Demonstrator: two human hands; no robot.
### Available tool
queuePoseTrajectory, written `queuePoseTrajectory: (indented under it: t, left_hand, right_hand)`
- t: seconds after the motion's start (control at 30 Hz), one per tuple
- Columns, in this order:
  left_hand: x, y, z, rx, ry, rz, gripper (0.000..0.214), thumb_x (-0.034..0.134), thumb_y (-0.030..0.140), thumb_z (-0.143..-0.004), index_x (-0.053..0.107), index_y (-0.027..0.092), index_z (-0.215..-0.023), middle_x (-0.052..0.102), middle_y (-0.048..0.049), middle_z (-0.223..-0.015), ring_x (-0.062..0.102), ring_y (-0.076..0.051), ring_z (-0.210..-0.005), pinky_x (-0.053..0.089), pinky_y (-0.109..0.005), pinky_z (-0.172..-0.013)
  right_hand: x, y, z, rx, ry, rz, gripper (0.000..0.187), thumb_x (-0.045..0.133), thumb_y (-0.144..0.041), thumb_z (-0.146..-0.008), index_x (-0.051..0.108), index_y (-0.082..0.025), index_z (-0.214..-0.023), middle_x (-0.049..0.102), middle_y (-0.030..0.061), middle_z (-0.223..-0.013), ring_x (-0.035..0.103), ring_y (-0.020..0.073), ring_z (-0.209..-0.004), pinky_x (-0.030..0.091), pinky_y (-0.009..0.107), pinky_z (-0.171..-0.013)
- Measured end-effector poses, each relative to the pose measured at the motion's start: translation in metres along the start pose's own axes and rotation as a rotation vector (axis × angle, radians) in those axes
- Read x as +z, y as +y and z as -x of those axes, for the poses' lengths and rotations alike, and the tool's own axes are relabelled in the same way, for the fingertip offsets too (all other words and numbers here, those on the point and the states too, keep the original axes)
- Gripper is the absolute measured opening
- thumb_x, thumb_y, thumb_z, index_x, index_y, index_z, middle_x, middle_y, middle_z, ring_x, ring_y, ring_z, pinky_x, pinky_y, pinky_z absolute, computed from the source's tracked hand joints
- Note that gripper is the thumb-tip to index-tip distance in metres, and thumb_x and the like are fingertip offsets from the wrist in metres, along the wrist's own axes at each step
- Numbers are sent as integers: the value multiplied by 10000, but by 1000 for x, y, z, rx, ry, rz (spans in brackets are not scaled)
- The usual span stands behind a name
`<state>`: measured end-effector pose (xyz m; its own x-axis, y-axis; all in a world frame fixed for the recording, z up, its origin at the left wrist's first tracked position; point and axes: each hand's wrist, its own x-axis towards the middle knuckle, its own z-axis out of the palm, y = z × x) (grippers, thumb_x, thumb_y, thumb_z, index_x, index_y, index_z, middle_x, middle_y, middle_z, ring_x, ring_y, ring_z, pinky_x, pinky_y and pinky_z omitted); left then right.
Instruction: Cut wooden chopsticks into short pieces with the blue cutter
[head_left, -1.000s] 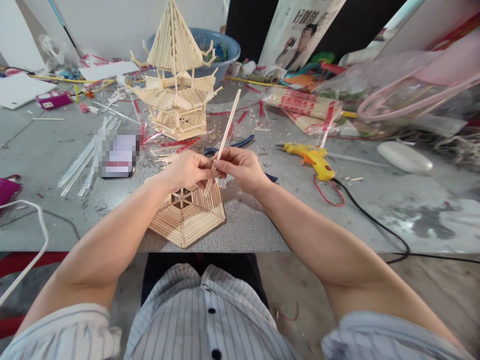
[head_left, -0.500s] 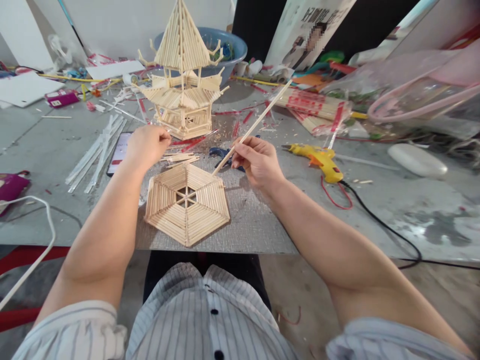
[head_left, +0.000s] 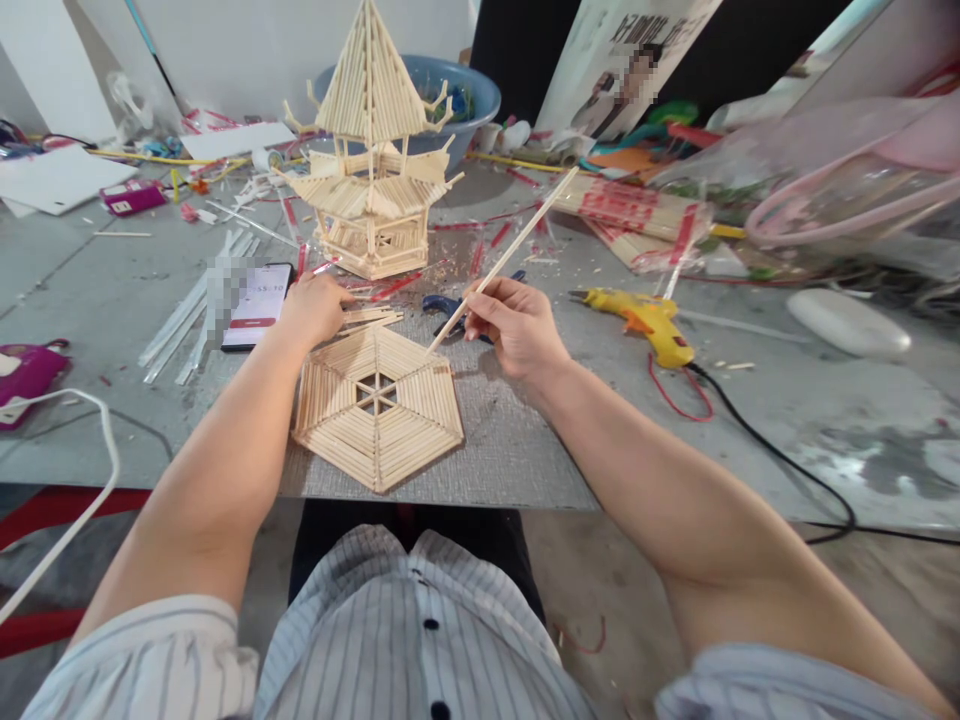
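Observation:
My right hand [head_left: 517,325] pinches a long thin wooden stick [head_left: 517,240] that slants up to the right. The stick's lower end is at the upper right edge of a hexagonal stick panel [head_left: 337,425] with a spoked opening in its middle. My left hand [head_left: 319,305] is low over the table beside a small pile of short sticks [head_left: 371,318], fingers stretched toward them; the fingertips are partly hidden. Behind stands a pagoda model [head_left: 371,195] built of sticks. Blue-handled pliers [head_left: 442,305] lie partly behind my right hand.
A yellow glue gun [head_left: 645,320] with a black cord lies to the right, near a white computer mouse [head_left: 847,322]. At left are a phone [head_left: 262,300] and clear glue sticks [head_left: 180,315]. Packaged sticks [head_left: 630,215] and a blue basin [head_left: 472,100] are farther back.
My left hand has come down and slightly right, from near the pagoda's base toward the short sticks, and more of the phone shows. My right hand holds the long stick almost still.

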<state>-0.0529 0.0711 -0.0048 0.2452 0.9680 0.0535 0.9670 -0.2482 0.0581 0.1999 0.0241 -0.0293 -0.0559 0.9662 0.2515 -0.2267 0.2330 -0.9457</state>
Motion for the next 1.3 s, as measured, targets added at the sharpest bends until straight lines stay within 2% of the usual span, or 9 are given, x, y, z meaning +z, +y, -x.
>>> queuePoseTrajectory:
  t: [0.1, 0.2, 0.33, 0.4, 0.57, 0.7, 0.87, 1.17, 1.3]
  left_hand:
    - [-2, 3, 1, -22, 42, -59, 459, 386, 155, -856, 705, 192, -1184, 631, -129, -1269, 502, -281, -1226, 362, -413, -1063]
    - [-4, 4, 4, -81, 68, -51, 468, 382, 173, -859, 691, 206, -1209, 603, -145, -1303, 457, -327, -1274, 347, -479, -1065]
    - [-1, 1, 5, -104, 35, -61, 455, 398, 273, -889, 635, 278, -1277, 525, -112, -1408, 333, -355, -1378, 273, -580, -1095]
    - [1, -2, 4, -104, 19, -57, 474, 389, 314, -904, 582, 270, -1335, 518, -125, -1417, 346, -363, -1372, 283, -602, -1082]
    - [0, -7, 1, -136, 44, -39, 436, 426, 318, -895, 664, 173, -1231, 629, -179, -1237, 547, -342, -1174, 434, -485, -982]
    - [-4, -9, 2, -160, 91, -2, 351, 485, 283, -862, 736, 142, -1061, 657, -192, -1142, 598, -328, -1080, 477, -435, -904]
    - [-2, -10, 1, -227, 84, 46, 271, 545, 277, -833, 739, 166, -987, 713, -163, -1030, 651, -306, -975, 496, -407, -841]
    - [10, -11, -4, -265, 173, 12, 258, 519, 259, -854, 738, 158, -946, 736, -147, -974, 651, -296, -989, 494, -390, -839]
    - [9, -13, -3, -195, 196, 42, 264, 500, 243, -858, 741, 165, -934, 730, -138, -1009, 628, -294, -1024, 486, -402, -877]
  right_hand:
    - [-1, 1, 0, -10, -22, 13, 301, 788, -421, -640, 598, -198, -710, 523, -51, -577, 466, 53, -469, 439, 196, -434]
    - [-1, 3, 0, -13, -16, 21, 284, 779, -413, -652, 596, -205, -712, 520, -54, -575, 465, 55, -471, 439, 198, -437]
    - [-1, 3, 0, -9, -8, 6, 254, 775, -376, -646, 604, -201, -710, 523, -54, -564, 465, 55, -460, 427, 197, -431]
    - [0, 2, 0, -2, -13, -9, 238, 774, -357, -640, 611, -195, -702, 528, -54, -558, 465, 53, -455, 421, 195, -431]
    - [-1, 1, 0, 37, -17, -19, 215, 771, -340, -632, 631, -190, -696, 540, -51, -552, 466, 54, -451, 410, 197, -432]
    - [-3, 2, 0, 59, -1, -26, 232, 784, -344, -621, 634, -185, -699, 556, -45, -556, 477, 55, -447, 399, 196, -430]
    - [-4, 3, 0, 93, 22, -30, 279, 818, -378, -579, 642, -188, -684, 556, -52, -526, 478, 54, -425, 397, 195, -418]
    - [-5, 1, -2, 153, 61, -59, 319, 849, -400, -523, 644, -200, -665, 568, -54, -552, 486, 52, -430, 414, 195, -415]
    - [-7, 2, -3, 172, 75, -52, 314, 833, -400, -540, 629, -206, -680, 567, -54, -565, 489, 57, -431, 412, 199, -413]
